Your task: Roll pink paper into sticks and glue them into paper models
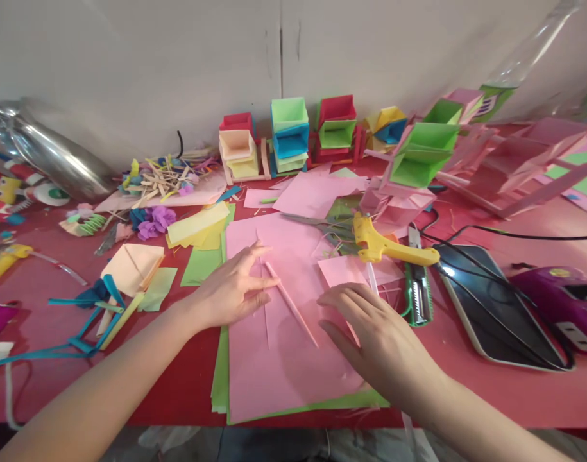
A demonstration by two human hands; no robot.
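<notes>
A folded pink paper strip (296, 308) lies slantwise on a large pink sheet (269, 385), which rests on green paper. My left hand (240, 285) reaches over the sheet with its fingers apart, one fingertip at the strip's upper end. Beneath that hand runs a thinner pink strip (267, 324), partly hidden by the fingers. On the right, my right hand (365, 324) hovers or rests by a smaller pink piece (332, 273), fingers loosely bent and thumb apart; I see nothing in it. Just beyond it are scissors (317, 222) and a yellow glue gun (384, 247).
Folded paper boxes (288, 138) stand along the wall. A phone (495, 308), black cables and a cutter (419, 292) lie right. Left are blue paper strips (81, 346), a peach paper box (132, 266), another yellow glue gun (4, 263) and a metal jug (57, 151).
</notes>
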